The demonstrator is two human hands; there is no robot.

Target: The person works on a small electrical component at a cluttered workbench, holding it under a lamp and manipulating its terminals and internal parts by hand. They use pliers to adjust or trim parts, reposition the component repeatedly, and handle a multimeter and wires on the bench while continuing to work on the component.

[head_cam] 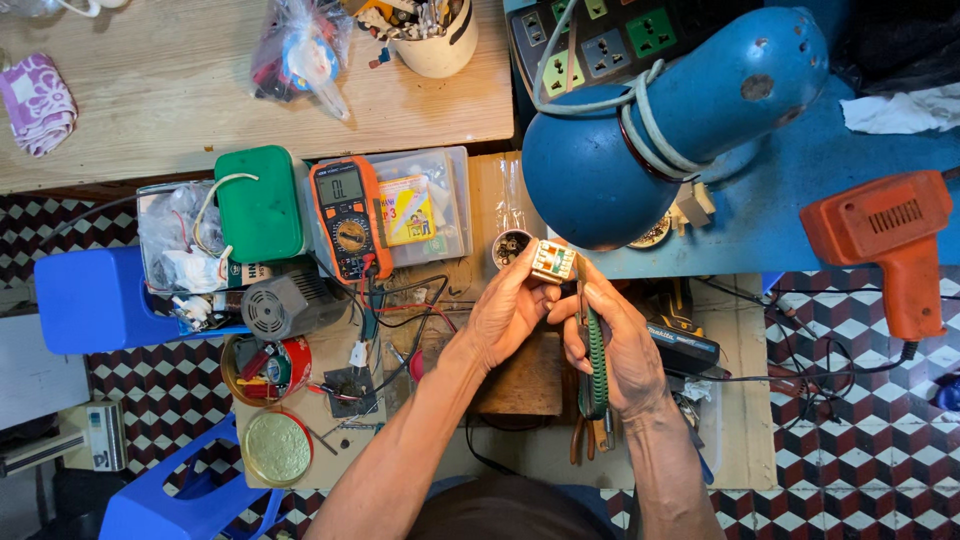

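Left hand point(508, 312) holds small circuit module point(552, 262); right hand point(618, 345) grips pliers point(596, 365).

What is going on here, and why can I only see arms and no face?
The camera sits on the person's head and looks down, so you see only their own two arms over a crowded little workbench. The left hand holds a small electrical part with orange and white bits. The right hand has its grip on a tool with a green handle, its tip by that part. Nearby lie an orange meter, a green box, a blue lamp and an orange drill-shaped tool.
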